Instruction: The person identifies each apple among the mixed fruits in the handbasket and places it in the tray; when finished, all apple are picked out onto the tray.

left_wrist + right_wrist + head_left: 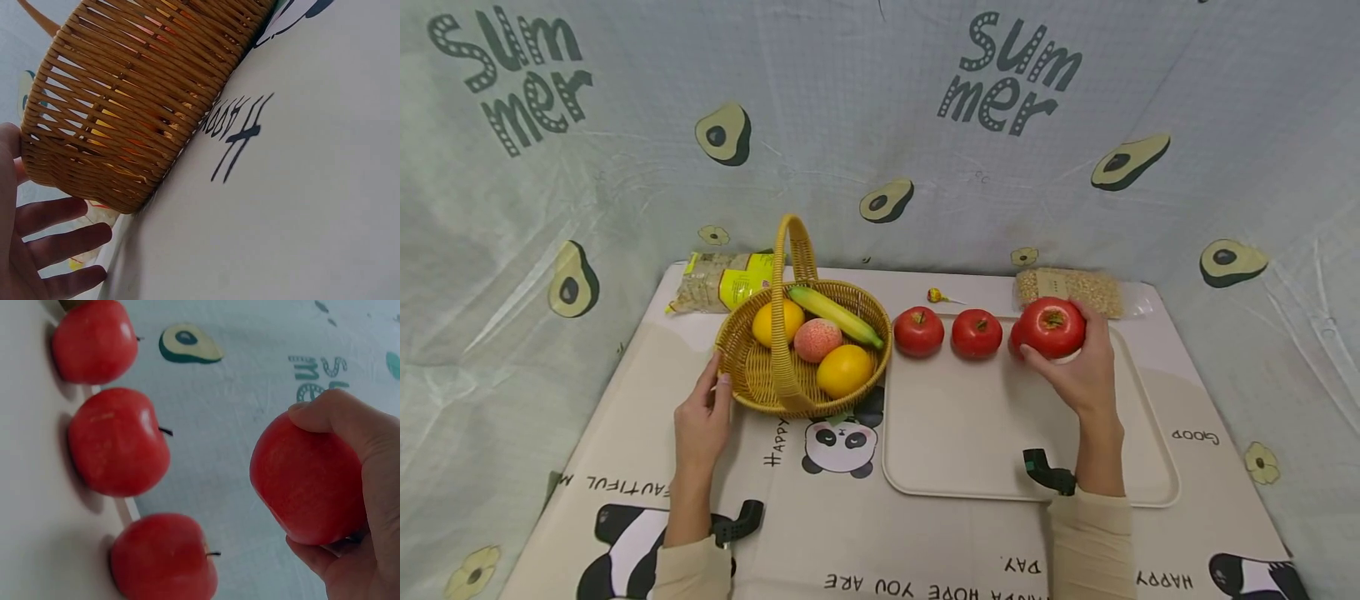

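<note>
My right hand (1086, 358) grips a red apple (1052, 327), held up over the far side of a beige tray (970, 433). In the right wrist view the thumb lies across the top of this apple and fingers support it from below. Three more apples stand in a row along the tray's far edge: one apple (918, 332), a second apple (976, 334), and a third apple (164, 557), mostly hidden behind the held one in the head view. My left hand (703, 412) touches the left rim of a wicker basket (137, 81), its lower fingers spread and relaxed.
The basket holds two yellow-orange fruits, a pinkish round fruit (817, 341) and a green-yellow banana (837, 315). A yellow-labelled bag (722, 282) lies behind it, a lollipop (936, 295) and a bag of grains (1067, 292) behind the tray. A printed curtain (820, 108) surrounds the table.
</note>
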`<state>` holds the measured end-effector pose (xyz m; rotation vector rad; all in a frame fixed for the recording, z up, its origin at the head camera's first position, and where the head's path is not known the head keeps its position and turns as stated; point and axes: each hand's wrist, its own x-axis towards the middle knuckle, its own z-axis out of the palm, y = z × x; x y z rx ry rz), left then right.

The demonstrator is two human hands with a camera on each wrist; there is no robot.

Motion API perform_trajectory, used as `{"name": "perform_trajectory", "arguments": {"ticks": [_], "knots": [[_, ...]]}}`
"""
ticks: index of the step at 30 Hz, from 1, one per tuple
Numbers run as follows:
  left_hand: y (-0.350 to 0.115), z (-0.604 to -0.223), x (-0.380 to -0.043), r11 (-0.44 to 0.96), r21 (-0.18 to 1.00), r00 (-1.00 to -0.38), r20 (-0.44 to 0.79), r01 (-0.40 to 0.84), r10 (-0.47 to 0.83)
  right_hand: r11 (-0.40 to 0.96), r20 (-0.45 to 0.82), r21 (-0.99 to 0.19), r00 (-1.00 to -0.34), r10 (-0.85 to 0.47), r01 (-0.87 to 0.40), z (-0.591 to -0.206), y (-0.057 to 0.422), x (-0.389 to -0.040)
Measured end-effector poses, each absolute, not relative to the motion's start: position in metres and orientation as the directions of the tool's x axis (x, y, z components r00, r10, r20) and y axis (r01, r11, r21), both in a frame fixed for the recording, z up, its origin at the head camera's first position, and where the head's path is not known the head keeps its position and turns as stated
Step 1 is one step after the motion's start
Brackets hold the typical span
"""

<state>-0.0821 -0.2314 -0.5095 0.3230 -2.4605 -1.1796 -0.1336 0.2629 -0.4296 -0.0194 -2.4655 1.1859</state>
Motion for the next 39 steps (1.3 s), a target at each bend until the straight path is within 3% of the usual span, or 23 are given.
{"name": "perform_trajectory", "arguments": {"ticks": [4, 14, 21, 30, 39], "knots": [[-0.232, -0.510, -0.083, 0.621, 0.783, -0.896, 0.248, -0.039, -0.368, 0.616, 0.298, -0.785, -0.914, 0.277, -0.069, -0.433, 0.272, -0.134], [-0.231, -0.508, -0.081, 0.608, 0.792, -0.897, 0.234, -0.048, -0.375, 0.535, 0.272, -0.845, -0.851, 0.449, 0.012, -0.444, 0.289, -0.142], [-0.231, -0.509, -0.082, 0.616, 0.787, -0.895, 0.245, -0.041, -0.372, 0.454, 0.165, -0.881, -0.812, 0.559, 0.134, -0.454, 0.300, -0.144], [-0.231, -0.510, -0.082, 0.604, 0.797, -0.895, 0.251, -0.026, -0.369, 0.412, 0.086, -0.883, -0.785, 0.613, 0.225, -0.470, 0.315, -0.148], [-0.231, -0.509, -0.082, 0.615, 0.787, -0.895, 0.245, -0.040, -0.371, 0.406, -0.014, -0.860, -0.808, 0.589, 0.311, -0.484, 0.325, -0.150]]}}
